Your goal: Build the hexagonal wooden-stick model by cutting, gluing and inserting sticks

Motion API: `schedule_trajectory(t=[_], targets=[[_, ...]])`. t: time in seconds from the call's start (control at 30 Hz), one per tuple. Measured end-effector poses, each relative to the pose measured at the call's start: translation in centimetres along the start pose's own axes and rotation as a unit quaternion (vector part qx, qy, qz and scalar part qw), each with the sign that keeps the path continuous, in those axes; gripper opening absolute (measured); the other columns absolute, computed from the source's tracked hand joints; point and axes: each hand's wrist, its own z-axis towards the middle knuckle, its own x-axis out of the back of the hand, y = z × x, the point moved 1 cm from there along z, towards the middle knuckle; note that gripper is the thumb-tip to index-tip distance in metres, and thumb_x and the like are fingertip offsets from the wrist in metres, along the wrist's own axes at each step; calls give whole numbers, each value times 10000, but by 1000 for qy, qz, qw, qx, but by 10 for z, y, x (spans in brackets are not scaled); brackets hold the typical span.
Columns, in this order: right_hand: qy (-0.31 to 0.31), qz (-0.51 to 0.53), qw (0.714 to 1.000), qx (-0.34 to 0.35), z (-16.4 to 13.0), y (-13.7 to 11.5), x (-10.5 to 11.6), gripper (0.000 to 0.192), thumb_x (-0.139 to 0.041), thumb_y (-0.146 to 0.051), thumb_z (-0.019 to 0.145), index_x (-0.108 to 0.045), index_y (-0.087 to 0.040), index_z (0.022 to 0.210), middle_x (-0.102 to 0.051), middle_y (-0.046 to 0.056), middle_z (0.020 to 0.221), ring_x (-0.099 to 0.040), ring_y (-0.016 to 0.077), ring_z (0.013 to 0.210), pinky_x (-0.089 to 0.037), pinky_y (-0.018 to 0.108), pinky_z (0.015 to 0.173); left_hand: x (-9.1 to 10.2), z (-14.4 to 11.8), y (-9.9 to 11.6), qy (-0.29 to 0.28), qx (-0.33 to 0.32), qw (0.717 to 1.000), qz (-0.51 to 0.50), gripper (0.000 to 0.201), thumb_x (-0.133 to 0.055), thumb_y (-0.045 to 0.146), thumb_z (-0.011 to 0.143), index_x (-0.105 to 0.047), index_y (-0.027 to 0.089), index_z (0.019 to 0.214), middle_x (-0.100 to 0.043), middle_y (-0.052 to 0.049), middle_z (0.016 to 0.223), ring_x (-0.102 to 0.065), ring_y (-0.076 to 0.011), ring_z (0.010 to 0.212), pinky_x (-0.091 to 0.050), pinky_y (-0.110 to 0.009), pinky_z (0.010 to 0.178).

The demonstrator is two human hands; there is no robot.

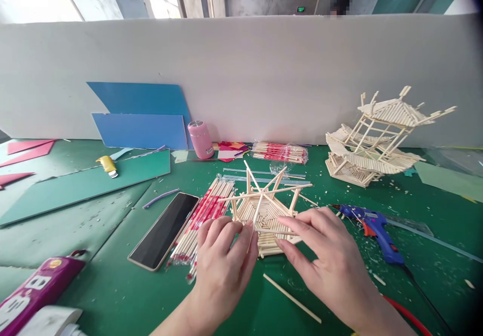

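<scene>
A small frame of pale wooden sticks (264,210) stands on the table, with a floor of closely laid sticks, short upright posts and crossing sticks on top. My left hand (226,260) is closed at its near side, thumb and index finger pinching a wooden stick (259,214) by the crossing. To the right, my right hand (320,255) has thumb and index finger apart, above and below a level stick (275,232); contact is hard to make out. One loose stick (292,298) lies on the table between my wrists.
A blue glue gun (372,225) lies at right, near a larger stick pavilion (381,140). Left are a phone (164,230), packed sticks (204,220), a yellow cutter (107,166) and a purple case (37,290). A pink cup (201,140) stands by the white partition (264,74).
</scene>
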Motion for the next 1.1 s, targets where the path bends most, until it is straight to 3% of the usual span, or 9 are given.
schedule_trajectory(t=[0.1,0.27,0.47,0.8,1.1], targets=[[4,4,1000,-16,-9,10,4,404,-578,-226,788,-485,-192,1180,-519,66,964,-491,194,896,-443,355,768,1,1,0,-5,0,1000,-1,105,-582,139,768,-610,163,866,-618,-37,694,-540,-196,724,-390,-341,667],[3,-12,997,-79,-24,25,5,433,-574,-323,788,-447,-200,1184,-500,84,1087,-491,216,1001,-452,382,841,1,1,0,-6,-4,1000,5,104,-582,140,766,-612,155,864,-614,-42,686,-545,-206,719,-393,-351,663],[-24,16,995,-95,-32,28,5,310,-551,-289,817,-499,-211,1113,-576,53,945,-549,179,864,-501,321,703,0,-1,-1,-7,-9,1000,12,107,-582,126,761,-607,149,863,-615,-54,700,-553,-216,724,-391,-362,661],[20,45,997,-67,-36,30,1,221,-545,-162,817,-570,-198,1033,-623,58,881,-570,179,819,-493,336,696,0,1,0,-3,-11,1000,18,79,-580,134,761,-600,166,831,-619,-39,697,-551,-205,721,-395,-348,663],[27,42,997,-57,-35,33,2,209,-545,-164,814,-606,-189,1012,-652,53,858,-597,175,796,-501,327,692,0,-1,-1,-6,-14,1000,21,97,-583,125,762,-596,161,851,-608,-41,687,-542,-204,713,-400,-360,668]])
